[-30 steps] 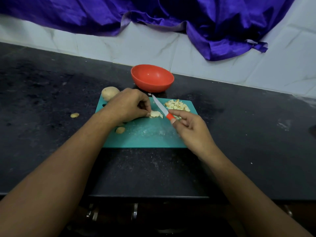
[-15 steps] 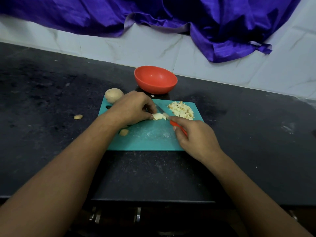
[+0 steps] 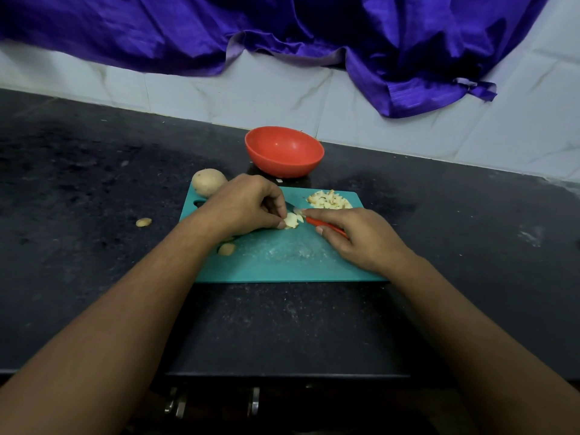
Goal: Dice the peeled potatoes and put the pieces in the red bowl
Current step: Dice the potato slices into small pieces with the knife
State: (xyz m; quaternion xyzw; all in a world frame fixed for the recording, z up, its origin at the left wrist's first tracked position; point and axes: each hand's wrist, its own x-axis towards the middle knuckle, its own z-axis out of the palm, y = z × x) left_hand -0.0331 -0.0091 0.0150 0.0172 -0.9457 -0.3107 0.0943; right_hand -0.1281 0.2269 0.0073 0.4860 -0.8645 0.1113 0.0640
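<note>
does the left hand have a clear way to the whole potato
Probably yes: the potato sits just past the left hand at the corner of the board, nothing between them. But the hand is pinching the slices and would have to let go first.

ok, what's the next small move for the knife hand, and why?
Probably bring the knife down through the potato slices. The left hand pinches them on the cutting board, the right hand grips the red handle with the blade close beside them, and they look larger than the bits in the diced pile at the board's far right.
</note>
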